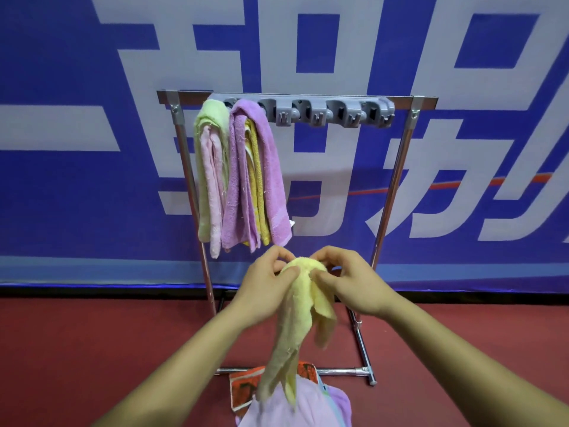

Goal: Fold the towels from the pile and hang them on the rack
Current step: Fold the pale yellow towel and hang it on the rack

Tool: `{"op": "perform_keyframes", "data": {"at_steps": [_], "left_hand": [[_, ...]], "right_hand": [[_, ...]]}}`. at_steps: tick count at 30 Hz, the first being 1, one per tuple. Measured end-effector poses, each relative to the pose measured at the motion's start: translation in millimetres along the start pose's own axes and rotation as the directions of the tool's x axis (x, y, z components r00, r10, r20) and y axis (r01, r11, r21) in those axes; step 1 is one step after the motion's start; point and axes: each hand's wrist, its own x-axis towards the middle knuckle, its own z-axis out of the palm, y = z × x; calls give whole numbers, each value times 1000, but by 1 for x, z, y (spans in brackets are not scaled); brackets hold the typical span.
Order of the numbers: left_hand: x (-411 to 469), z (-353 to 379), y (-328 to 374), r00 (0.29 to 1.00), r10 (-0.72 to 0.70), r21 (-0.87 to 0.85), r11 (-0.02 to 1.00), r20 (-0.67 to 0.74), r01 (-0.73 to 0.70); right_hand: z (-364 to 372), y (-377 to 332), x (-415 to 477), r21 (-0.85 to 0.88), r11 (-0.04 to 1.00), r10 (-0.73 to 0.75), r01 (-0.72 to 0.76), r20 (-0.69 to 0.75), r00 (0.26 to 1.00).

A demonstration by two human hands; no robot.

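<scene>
Both hands pinch a pale yellow terry towel (pixel 303 306) in front of the metal rack (pixel 397 167).

The left hand (pixel 264 288) and right hand (pixel 348 283) pinch its bunched top edge, arms stretched forward; the cloth hangs down limp over the pile of towels (pixel 295 405) on the red floor (pixel 92 349).

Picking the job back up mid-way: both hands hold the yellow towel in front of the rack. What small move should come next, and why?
Probably slide the left hand and right hand apart along the top edge of the yellow towel to open it flat. It is bunched between the fingers and hangs in crumpled, uneven tails, so it seems not yet folded for the rack.
</scene>
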Motion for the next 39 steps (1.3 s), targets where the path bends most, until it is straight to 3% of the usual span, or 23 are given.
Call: {"op": "perform_keyframes", "data": {"at_steps": [4, 8, 14, 18, 23, 25, 30, 33, 35, 39], "left_hand": [[-9, -6, -22, 996, -53, -97, 993, 75, 60], [-15, -4, -35, 988, -49, -73, 996, 149, 60], [-4, -1, -17, 996, 19, -211, 977, 92, 1], [15, 11, 9, 993, 74, -211, 976, 93, -53], [47, 18, 26, 997, 68, -178, 982, 33, -61], [61, 15, 30, 997, 71, -157, 985, 30, -65], [99, 4, 51, 982, 177, 32, 983, 65, -179], [125, -7, 71, 955, 252, 285, 914, 157, -288], [143, -15, 88, 937, 295, 465, 813, 189, -350], [189, -38, 122, 895, 399, 785, 482, 199, -389]], "right_hand": [[5, -13, 5, 20, 999, -41, 44, -122, 992], [-7, -23, 8, 140, 988, -22, 57, -238, 971], [-24, 2, 3, 169, 976, 170, -137, -198, 965], [-12, 15, -5, 285, 952, 126, -115, -20, 992], [-14, 20, 6, 388, 921, 93, -39, -121, 988], [-18, 20, 16, 350, 937, 75, -6, -182, 980], [-38, 2, 52, 289, 951, -4, 113, -353, 936], [-58, -13, 78, 270, 949, -32, 160, -423, 905], [-70, -24, 95, 211, 962, -63, 171, -437, 897], [-91, -42, 136, 102, 980, -111, 170, -428, 897]]}}
